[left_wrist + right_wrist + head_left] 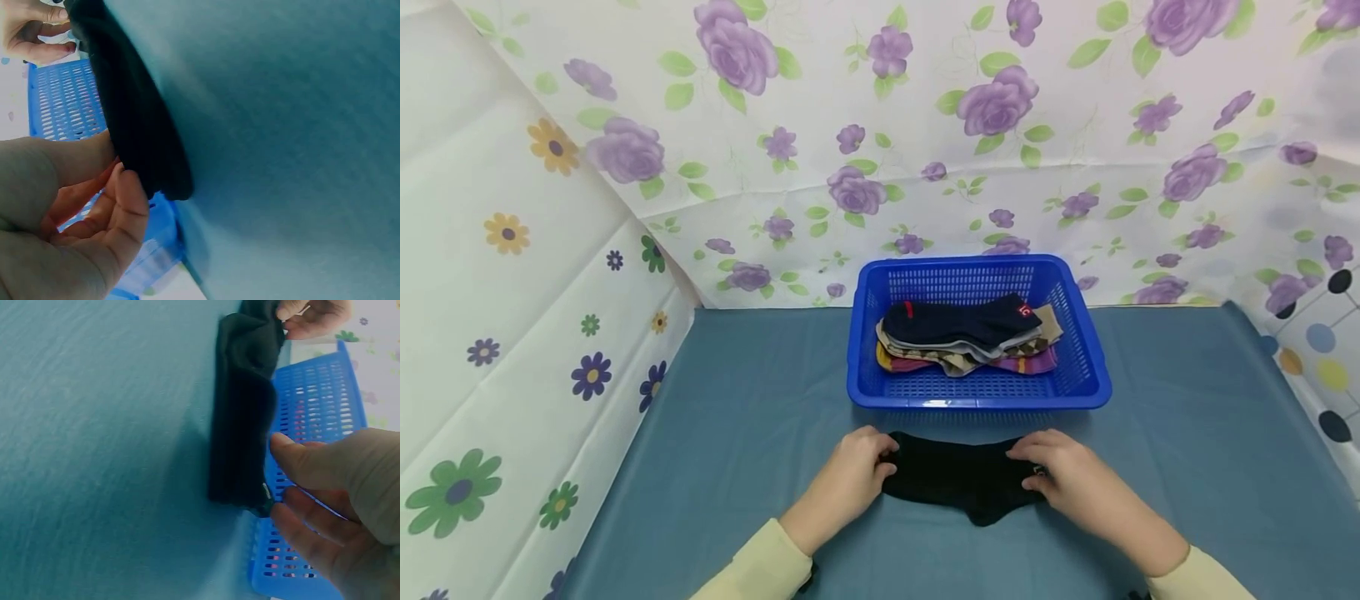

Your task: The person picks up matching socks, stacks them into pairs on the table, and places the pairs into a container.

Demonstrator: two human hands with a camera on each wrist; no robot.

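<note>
A black sock (962,475) is stretched out sideways over the blue-grey tabletop, just in front of the basket. Its heel bulges toward the person, and a small pale mark shows by its right end. My left hand (853,477) pinches the sock's left end between thumb and fingers. At the right end, my right hand (1075,482) holds the sock's edge with thumb and fingertips. In the left wrist view the dark fabric (134,112) hides the left fingertips in part. The right wrist view shows the sock (240,444) with a fold toward its far end.
Behind the sock stands a blue plastic basket (979,402) with perforated sides. Inside it lies a stack of socks, a navy sock (958,323) on top and patterned ones beneath. Floral sheets (820,100) hang behind and at both sides of the blue-grey tabletop (737,400).
</note>
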